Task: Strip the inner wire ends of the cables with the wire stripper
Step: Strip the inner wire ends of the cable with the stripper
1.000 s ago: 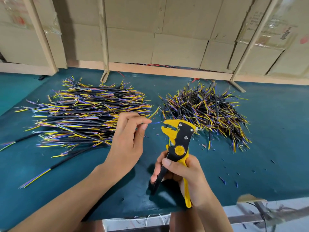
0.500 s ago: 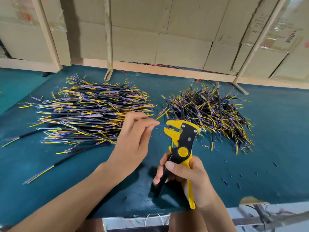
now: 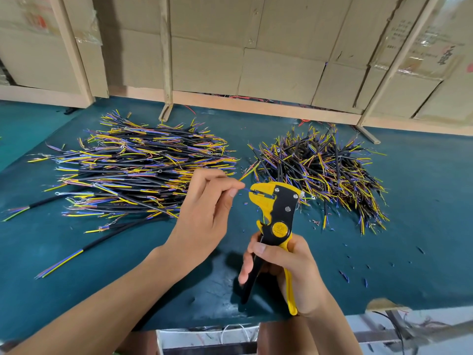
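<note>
My right hand (image 3: 284, 270) grips the handles of a yellow and black wire stripper (image 3: 276, 213), held upright over the teal table (image 3: 422, 226). My left hand (image 3: 207, 211) pinches a cable between thumb and forefinger, and its thin blue inner wire (image 3: 246, 190) reaches into the stripper's jaws. A second, yellow inner wire of that cable (image 3: 245, 175) sticks out up and to the right. The rest of the held cable is hidden behind my left hand.
A big pile of black cables with yellow, blue and purple ends (image 3: 133, 170) lies left of my hands. A second pile (image 3: 322, 170) lies at the right. Small insulation scraps (image 3: 344, 275) dot the mat. Cardboard boxes (image 3: 256, 47) and wooden slats stand behind.
My left hand has brought the blue wire end rightward into the stripper's jaws, and the jaws look closer together around it. My right hand stays on the handles.
</note>
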Tool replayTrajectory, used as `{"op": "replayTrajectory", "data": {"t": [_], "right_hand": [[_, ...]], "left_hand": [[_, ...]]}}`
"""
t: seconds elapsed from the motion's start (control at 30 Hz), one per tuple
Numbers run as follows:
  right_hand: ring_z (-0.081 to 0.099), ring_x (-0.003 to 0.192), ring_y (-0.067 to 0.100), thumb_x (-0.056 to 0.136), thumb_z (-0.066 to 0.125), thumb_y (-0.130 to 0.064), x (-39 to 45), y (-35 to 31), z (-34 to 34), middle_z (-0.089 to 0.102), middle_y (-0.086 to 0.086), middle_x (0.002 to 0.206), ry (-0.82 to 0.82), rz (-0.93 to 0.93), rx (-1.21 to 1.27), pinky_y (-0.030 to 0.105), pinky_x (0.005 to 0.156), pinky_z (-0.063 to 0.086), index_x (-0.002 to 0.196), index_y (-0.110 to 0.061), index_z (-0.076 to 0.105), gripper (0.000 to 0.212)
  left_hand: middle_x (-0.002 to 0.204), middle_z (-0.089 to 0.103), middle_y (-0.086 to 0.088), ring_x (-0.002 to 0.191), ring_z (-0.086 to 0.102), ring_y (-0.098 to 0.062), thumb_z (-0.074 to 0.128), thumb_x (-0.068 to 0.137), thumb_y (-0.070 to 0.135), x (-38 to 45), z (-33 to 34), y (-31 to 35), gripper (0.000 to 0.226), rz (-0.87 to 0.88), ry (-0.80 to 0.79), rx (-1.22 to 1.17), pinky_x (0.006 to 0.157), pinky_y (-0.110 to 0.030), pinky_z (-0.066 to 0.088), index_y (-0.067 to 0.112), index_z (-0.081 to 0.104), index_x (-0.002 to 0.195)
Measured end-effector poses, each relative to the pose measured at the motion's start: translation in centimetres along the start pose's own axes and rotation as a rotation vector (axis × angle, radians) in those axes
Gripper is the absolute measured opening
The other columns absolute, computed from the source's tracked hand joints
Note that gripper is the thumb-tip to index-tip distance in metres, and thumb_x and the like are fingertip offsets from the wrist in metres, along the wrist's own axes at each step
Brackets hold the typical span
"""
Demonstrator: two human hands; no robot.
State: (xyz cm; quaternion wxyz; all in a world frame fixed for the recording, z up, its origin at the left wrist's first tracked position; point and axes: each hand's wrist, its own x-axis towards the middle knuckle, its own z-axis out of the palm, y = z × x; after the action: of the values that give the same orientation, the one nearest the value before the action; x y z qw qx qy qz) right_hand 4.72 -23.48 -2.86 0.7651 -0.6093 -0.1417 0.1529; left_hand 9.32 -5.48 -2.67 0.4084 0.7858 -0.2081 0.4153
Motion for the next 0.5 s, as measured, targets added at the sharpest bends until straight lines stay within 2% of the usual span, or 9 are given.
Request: {"op": "replayTrajectory", "data": {"t": [0.1,0.23,0.3,0.4,0.5], "right_hand": [[0.061,0.054,0.033,0.082,0.071,-0.021,0.1,0.0,0.2,0.059,0.022,0.062,0.021,-0.006,0.02,0.039,0.062,0.051,0.072,-0.006,0.062,0.02],[0.043,0.036,0.026,0.067,0.07,-0.033,0.3,0.2,0.2,0.044,0.015,0.044,0.218,-0.039,-0.029,0.029,0.044,0.04,0.051,-0.013,0.054,0.029],[0.051,0.042,0.029,0.067,0.073,-0.033,0.4,0.1,0.0,0.05,0.017,0.051,0.223,0.002,0.082,0.033,0.05,0.043,0.058,-0.01,0.061,0.028],[0.064,0.068,0.039,0.074,0.076,-0.025,0.4,0.1,0.1,0.061,0.025,0.076,0.158,0.029,0.274,0.047,0.069,0.053,0.085,-0.002,0.069,0.027],[0.062,0.071,0.04,0.076,0.078,-0.022,0.3,0.3,0.4,0.061,0.026,0.079,0.181,-0.004,0.321,0.045,0.071,0.055,0.087,-0.001,0.068,0.025]], "left_hand": [[0.109,0.047,0.0,0.101,0.047,0.003,0.056,0.098,0.003,0.0,-0.1,-0.1,0.017,0.0,0.0,0.001,0.084,-0.011,0.037,0.005,0.069,0.108],[0.108,0.047,0.007,0.101,0.047,0.005,0.06,0.097,0.004,-0.1,0.0,-0.1,0.013,0.01,-0.033,-0.013,0.084,-0.009,0.036,0.004,0.066,0.108],[0.11,0.053,0.002,0.103,0.048,0.005,0.062,0.095,0.0,-0.2,0.2,0.0,0.02,0.035,-0.077,-0.008,0.09,-0.01,0.036,0.005,0.064,0.114],[0.111,0.058,0.0,0.101,0.056,0.0,0.063,0.095,-0.001,1.5,0.4,-0.2,0.038,-0.031,-0.159,-0.027,0.093,-0.012,0.041,0.011,0.058,0.131],[0.1,0.064,0.0,0.094,0.063,-0.009,0.063,0.093,-0.004,5.8,1.4,0.0,0.045,-0.077,-0.302,-0.067,0.093,-0.026,0.049,0.016,0.058,0.133]]}}
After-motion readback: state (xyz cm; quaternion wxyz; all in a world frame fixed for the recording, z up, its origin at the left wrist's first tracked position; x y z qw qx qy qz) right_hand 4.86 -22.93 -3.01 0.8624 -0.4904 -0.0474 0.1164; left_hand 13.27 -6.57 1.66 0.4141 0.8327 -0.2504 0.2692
